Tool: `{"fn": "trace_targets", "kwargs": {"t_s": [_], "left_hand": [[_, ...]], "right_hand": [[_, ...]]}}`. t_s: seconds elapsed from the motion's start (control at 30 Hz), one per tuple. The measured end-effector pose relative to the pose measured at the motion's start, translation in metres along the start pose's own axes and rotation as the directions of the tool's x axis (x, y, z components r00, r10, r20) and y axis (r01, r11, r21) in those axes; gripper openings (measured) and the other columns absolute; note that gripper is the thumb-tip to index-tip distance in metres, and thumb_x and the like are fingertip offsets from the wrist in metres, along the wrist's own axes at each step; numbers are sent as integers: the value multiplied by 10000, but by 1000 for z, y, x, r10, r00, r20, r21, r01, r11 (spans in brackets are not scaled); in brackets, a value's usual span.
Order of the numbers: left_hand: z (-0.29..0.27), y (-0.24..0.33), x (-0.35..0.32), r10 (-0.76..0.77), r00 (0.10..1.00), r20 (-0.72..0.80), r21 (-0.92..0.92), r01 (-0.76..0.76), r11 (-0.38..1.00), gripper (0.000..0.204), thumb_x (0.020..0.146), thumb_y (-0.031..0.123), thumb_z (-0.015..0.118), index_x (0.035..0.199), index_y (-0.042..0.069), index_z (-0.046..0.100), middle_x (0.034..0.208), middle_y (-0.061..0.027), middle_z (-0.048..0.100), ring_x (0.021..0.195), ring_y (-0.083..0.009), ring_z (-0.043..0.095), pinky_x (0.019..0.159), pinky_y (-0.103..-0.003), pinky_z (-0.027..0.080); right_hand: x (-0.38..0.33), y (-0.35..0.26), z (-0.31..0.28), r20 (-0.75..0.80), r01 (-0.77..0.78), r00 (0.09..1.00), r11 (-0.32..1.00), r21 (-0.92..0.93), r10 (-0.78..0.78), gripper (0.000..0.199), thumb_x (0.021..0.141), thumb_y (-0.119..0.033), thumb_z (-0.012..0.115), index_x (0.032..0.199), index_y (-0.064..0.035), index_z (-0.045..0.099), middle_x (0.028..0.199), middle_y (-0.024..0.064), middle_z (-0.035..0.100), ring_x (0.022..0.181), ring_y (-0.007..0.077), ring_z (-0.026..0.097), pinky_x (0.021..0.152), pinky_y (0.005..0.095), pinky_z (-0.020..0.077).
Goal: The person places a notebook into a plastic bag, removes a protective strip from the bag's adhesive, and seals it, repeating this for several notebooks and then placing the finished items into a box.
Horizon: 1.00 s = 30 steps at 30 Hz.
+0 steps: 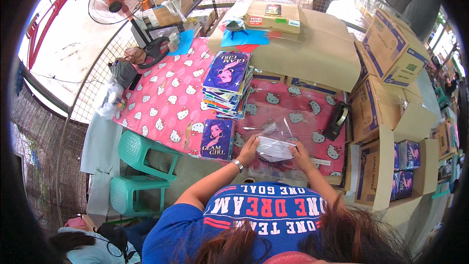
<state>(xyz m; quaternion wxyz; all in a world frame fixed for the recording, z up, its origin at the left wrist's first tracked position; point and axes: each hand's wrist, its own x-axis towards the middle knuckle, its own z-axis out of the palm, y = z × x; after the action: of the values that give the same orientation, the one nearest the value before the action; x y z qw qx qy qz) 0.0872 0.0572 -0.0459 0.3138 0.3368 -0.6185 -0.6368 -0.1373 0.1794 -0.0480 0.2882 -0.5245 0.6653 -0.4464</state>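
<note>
Between my hands, close to the table's near edge, is a glossy clear plastic wrapper (274, 148) that looks whitish in the middle. My left hand (249, 150) pinches its left end, and a metal-banded watch (238, 165) sits on that wrist. The right end is gripped by my right hand (299, 156). Whether anything lies inside the plastic I cannot tell. A single purple-blue notebook (217, 138) with a drawn figure on its cover lies just left of my left hand. Behind it rises a tall, uneven stack of notebooks (226, 73).
A pink patterned cloth (163, 102) covers the table. At its right stands a black tape dispenser (337, 120). Cardboard boxes (386, 49) pile up on the right, and an open carton (372, 173) holds notebooks. Green stools (141, 149), a fan (116, 6) and another person (93, 244) are at left.
</note>
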Motion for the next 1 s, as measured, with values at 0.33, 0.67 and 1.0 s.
{"fn": "trace_targets", "kwargs": {"t_s": [0.33,0.67,1.0], "left_hand": [[-6,-9,9,-71,997,17,-25,71,997,295,960,225,478,1153,14,554,1019,-54,606,937,-134,528,855,-281,415],[-21,49,79,-387,753,532,309,253,917,299,812,95,658,1091,-12,647,1087,-70,643,891,-108,581,798,-267,466],[6,101,53,2,884,467,673,-357,648,228,709,127,725,910,25,687,877,-103,604,804,-242,605,735,-323,487]], "right_hand": [[0,12,8,47,-143,990,950,278,135,320,897,-276,577,1092,-24,590,985,92,579,907,199,561,807,311,441],[67,-42,-19,435,-11,900,999,-33,24,275,735,-172,739,998,-95,709,894,39,646,818,144,581,749,289,448],[38,-76,-26,219,216,961,956,-197,-171,216,722,-162,680,924,-91,704,901,77,609,821,257,614,730,362,487]]}}
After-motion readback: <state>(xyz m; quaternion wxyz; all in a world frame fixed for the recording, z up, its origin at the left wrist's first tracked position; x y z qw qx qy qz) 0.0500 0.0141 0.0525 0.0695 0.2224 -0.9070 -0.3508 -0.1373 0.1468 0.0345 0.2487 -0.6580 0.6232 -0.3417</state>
